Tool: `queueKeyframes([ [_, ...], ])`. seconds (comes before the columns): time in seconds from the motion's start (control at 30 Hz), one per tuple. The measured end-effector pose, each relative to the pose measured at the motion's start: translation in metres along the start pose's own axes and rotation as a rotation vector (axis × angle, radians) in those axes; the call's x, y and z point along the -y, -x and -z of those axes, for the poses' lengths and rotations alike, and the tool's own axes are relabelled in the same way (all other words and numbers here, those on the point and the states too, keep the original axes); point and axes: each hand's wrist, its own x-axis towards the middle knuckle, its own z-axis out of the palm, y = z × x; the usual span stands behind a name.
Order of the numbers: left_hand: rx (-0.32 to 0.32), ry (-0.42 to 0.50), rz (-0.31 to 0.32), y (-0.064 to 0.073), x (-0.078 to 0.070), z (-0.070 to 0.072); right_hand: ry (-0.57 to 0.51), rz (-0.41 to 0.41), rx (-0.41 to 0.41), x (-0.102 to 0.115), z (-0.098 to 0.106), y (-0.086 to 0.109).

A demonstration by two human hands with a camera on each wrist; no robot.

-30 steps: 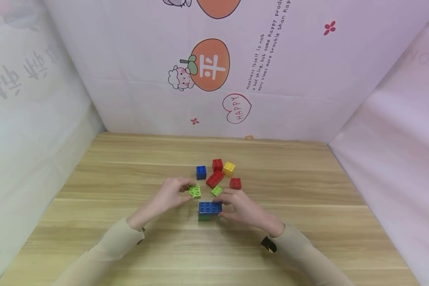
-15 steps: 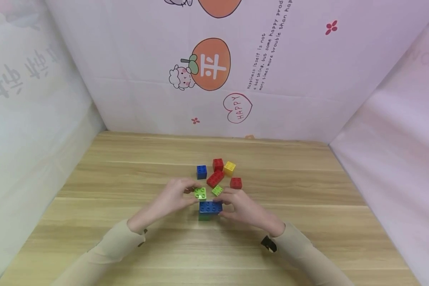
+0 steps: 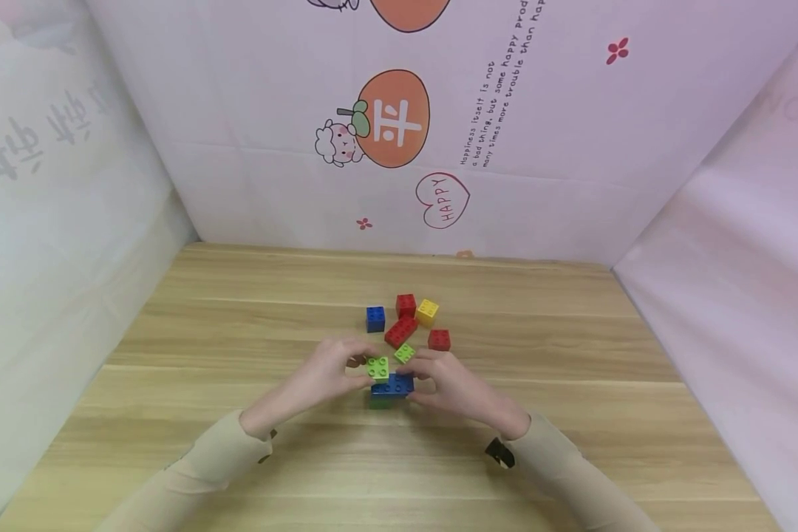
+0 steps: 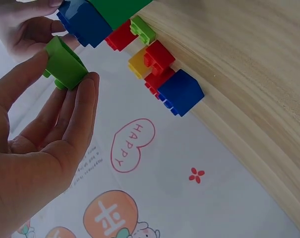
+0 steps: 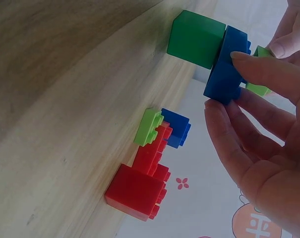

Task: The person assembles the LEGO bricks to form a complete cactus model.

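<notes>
My left hand [image 3: 332,369] pinches a light green building brick [image 3: 377,367] between thumb and fingers. In the left wrist view that brick [image 4: 65,63] is tilted, its hollow underside partly showing. It is over the left end of a long blue brick [image 3: 399,385]. That blue brick lies on a dark green brick [image 5: 197,38] and overhangs it to the right. My right hand [image 3: 448,384] holds the blue brick's overhanging right end, thumb on the near side and fingers on the far side.
Behind the hands lie a small light green brick [image 3: 404,353], a long red brick [image 3: 401,332], a blue brick [image 3: 375,319], a yellow brick [image 3: 428,312] and two red bricks, one at the back [image 3: 406,305] and one at the right [image 3: 440,340]. A printed cloth wall [image 3: 273,185] rises behind the wooden table [image 3: 239,288].
My left hand has carried the light green brick rightward and toward me, over the blue brick's left end. My right hand keeps its hold on the blue brick.
</notes>
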Motion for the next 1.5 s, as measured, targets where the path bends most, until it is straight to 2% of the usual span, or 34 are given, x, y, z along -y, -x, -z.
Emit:
queueKeyframes([
  [0.1,0.013,-0.001,0.023,0.000,-0.001,-0.001,0.001,0.004,-0.003,0.000,0.000,0.000],
  [0.57,0.042,-0.009,0.031,0.002,0.000,-0.008,0.000,0.011,0.001,0.001,0.000,0.001],
  [1.03,0.031,-0.045,-0.025,0.003,0.003,-0.012,-0.006,-0.001,-0.004,0.003,0.001,0.001],
  [1.5,0.023,-0.022,-0.020,0.002,0.005,-0.014,-0.001,0.004,-0.005,0.002,0.000,0.000],
])
